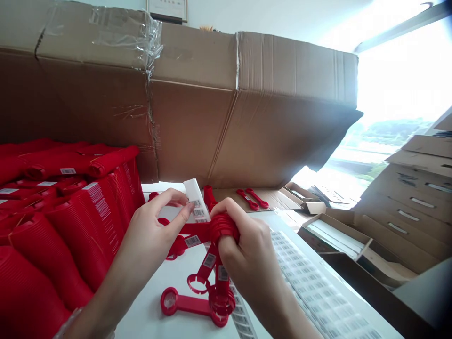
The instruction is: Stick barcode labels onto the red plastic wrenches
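Observation:
My left hand (160, 226) pinches a narrow white strip with barcode labels (197, 201) between thumb and fingers. Just right of it, my right hand (242, 235) is wrapped round a bundle of red ring-ended plastic pieces (223, 227), whose arms fan out to the left and downward. Several of those arms bear small barcode labels. The strip's lower end is close to the bundle; whether they touch is unclear. Below, a red piece (192, 304) lies flat on the white table (141, 320).
Stacks of red pieces (95, 216) fill the left. A large cardboard box (190, 122) spans the back, with two red pieces (257, 198) on cardboard beneath it. Barcode label sheets (314, 287) lie at the right, beside open cardboard boxes (381, 268).

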`<state>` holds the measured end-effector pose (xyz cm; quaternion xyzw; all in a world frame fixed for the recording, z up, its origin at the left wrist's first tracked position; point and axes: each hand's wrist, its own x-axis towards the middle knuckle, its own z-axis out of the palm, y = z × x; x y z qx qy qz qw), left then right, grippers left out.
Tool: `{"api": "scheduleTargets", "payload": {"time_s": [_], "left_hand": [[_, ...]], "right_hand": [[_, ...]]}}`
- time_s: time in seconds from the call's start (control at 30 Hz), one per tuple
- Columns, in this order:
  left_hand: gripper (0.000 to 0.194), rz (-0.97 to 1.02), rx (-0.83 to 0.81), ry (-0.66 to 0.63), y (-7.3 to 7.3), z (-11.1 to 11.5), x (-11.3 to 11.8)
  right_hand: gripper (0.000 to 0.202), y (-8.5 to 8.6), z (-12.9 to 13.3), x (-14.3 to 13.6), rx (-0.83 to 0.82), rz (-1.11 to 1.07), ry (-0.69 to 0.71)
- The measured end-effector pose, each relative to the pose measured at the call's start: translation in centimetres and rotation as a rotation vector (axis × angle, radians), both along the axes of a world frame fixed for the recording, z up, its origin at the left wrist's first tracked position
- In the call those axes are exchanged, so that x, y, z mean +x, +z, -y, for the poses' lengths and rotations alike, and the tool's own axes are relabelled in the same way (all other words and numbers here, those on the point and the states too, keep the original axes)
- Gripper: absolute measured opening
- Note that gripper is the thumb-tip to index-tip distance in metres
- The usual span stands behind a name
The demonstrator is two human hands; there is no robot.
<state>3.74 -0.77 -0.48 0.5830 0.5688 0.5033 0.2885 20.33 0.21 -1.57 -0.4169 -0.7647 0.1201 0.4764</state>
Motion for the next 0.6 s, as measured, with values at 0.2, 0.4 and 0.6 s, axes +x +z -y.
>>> {"api": "scheduleTargets", "payload": {"time_s": [0.2, 0.4, 0.6], "left_hand": [[0.020, 0.039, -0.023, -0.007, -0.1, 0.0, -0.1], [0.018, 0.076, -0.007, -0.084, 0.3, 0.0, -0.6], [0.027, 0.174, 0.168, 0.064, 1.6, 1.8, -1.0]], "right_hand": [[0.025, -0.2, -0.2, -0.2, 0.043, 0.041, -0.035], [0.027, -0.4, -0.5, -0.2, -0.005, 0.039, -0.020], [0.026, 0.5, -1.4, 0.9, -0.225, -0.117, 0.023]]}}
